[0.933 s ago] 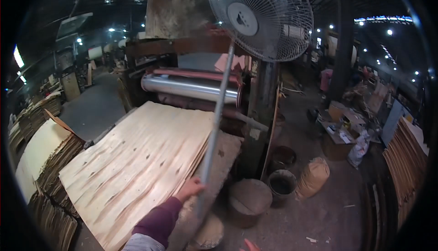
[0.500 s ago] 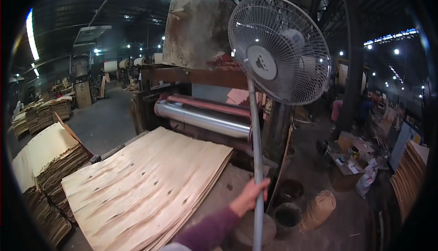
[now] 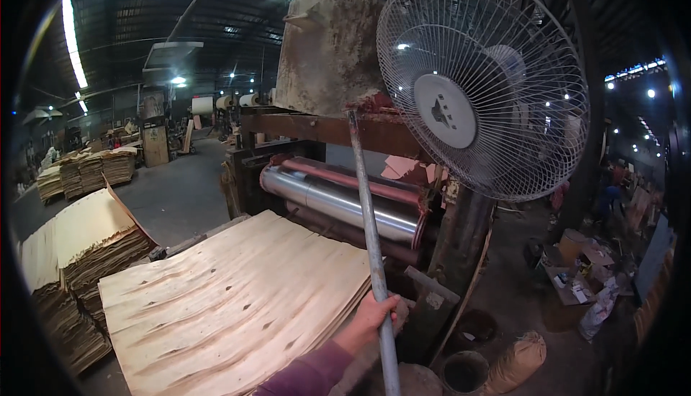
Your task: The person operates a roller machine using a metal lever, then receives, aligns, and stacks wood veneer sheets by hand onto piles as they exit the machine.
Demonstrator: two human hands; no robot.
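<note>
My left hand (image 3: 374,315), its arm in a purple sleeve, is closed around a grey metal pole (image 3: 368,230). The pole leans slightly left and its upper end stands in front of the machine's rusty beam, apart from the fan. A large wire-caged fan (image 3: 446,111) fills the upper right; what carries it is hidden. Behind the pole, a roller machine has a shiny metal roller (image 3: 338,201) with a reddish roller above it. A stack of wood veneer sheets (image 3: 230,295) lies to the left of my hand. My right hand is out of view.
More veneer stacks (image 3: 101,252) stand at the left. A dusty, tapered container (image 3: 327,50) sits on top of the machine. At lower right are a dark bucket (image 3: 465,372), a tan sack (image 3: 520,362) and a cluttered box table (image 3: 568,309). A dark post rises behind the fan.
The fan appears larger and further right. The pole, which overlapped the fan's rim, now shows to its left with its top end visible. My left hand, still gripping, has shifted left.
</note>
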